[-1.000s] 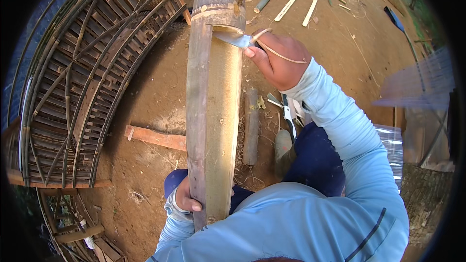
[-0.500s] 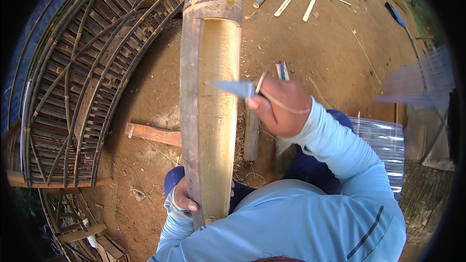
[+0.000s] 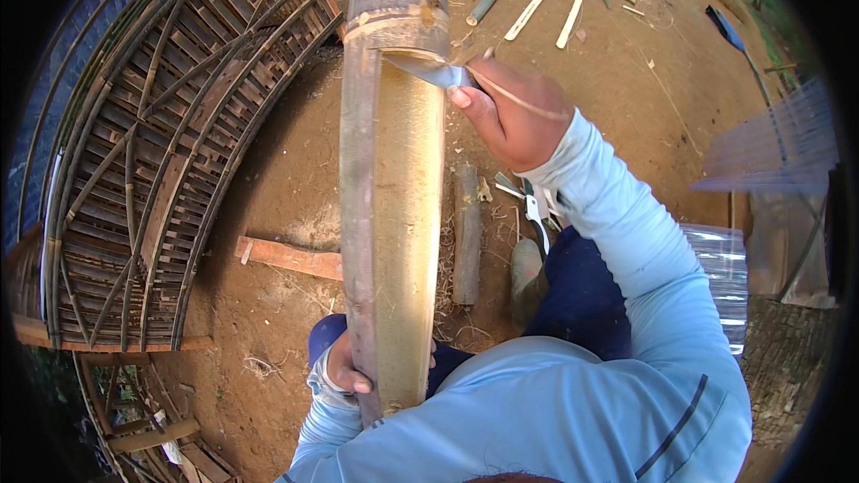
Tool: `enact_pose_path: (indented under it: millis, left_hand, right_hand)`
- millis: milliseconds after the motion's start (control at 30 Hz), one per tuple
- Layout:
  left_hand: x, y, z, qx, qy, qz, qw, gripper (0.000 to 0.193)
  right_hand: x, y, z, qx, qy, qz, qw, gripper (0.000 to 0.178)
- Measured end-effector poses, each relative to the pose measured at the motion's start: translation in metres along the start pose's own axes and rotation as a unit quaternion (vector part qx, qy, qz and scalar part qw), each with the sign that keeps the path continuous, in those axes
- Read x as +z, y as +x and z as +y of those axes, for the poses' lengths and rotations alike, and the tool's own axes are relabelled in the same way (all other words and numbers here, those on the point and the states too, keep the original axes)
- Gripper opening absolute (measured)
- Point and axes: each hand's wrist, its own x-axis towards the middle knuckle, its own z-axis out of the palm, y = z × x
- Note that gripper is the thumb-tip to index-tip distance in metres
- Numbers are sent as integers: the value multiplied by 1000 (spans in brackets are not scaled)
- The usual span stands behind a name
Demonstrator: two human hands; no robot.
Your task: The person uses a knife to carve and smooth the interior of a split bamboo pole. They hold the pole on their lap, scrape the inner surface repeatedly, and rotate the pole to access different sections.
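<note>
Noting the scene by size: a slatted bamboo structure (image 3: 166,192) fills your left side, well apart from you. The bamboo pole (image 3: 361,170) runs away from your body along the middle of the view, its near end close to your shirt, a long opening cut in its upper face. Beyond it on the ground, a reddish plank (image 3: 295,259) shows left of the pole, a short grey log (image 3: 465,237) right of it. Your right hand (image 3: 519,116) is closed round the handle of a knife; your left hand (image 3: 343,368) grips the pole's near end, thumb on the left wall, fingertips just showing at the right edge. The knife blade (image 3: 429,70) lies across the opening's far end, at the lip just short of the node ring (image 3: 398,25). Judgement: shave that lip in light, shallow strokes, blade nearly flat, so the wall doesn't split past the ring; brace firmly with the left, thumb clear of the edge and of the blade's line. Brands, labels, writing: none legible anywhere.
</note>
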Motion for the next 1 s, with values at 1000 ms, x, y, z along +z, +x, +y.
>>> enact_pose_path:
  millis: [1000]
  left_hand:
    - [18,-3,-6,13,-56,64,996,104]
  right_hand:
    - [-16,-2,-4,29,-27,-13,999,47]
